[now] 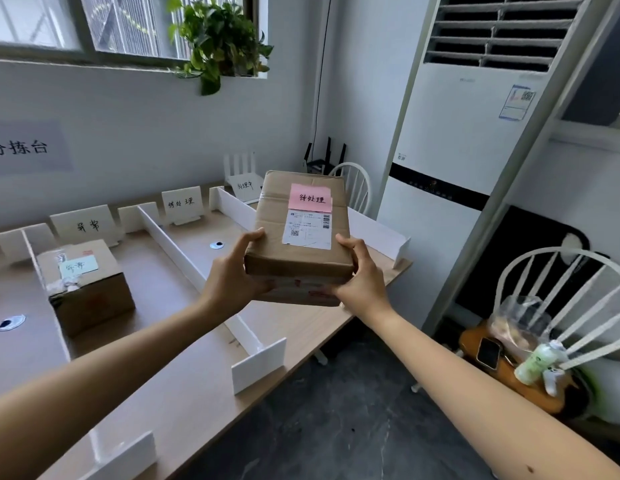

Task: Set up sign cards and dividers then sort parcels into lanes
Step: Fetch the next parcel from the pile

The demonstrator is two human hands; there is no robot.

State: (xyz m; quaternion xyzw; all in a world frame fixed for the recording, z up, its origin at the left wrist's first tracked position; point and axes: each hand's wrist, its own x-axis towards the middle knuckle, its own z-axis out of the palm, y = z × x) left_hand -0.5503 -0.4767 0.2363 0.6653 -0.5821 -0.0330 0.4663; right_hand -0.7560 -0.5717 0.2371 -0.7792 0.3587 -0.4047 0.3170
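Cardboard parcel (298, 244) is hanging in the air, right of the centre divider (177, 251) and above the table (197, 393).

Head view:
- The left hand (232, 275) is gripping the parcel's near left corner, thumb lying on top and fingers curling underneath.
- The right hand (359, 271) is gripping the near right corner the same way.
- A pink note (310, 198) on the parcel is showing the same characters as the card (181, 202) standing just right of the centre divider's far end.
- A box (87, 285) is sitting left of the centre divider.

Hazards, as judged:
- Wrong lane. The parcel is hiding most of the second divider (232, 204), further right of the centre divider. Lowering blind is risking a landing beyond it or on its top edge.
- Divider strike. The dividers are looking thin and light. A corner dragging across one is likely to be tipping or shifting it.
- Slip. Both hands are holding the near end only, so the far end is going unsupported. Any loosening is letting it dip and pull free.
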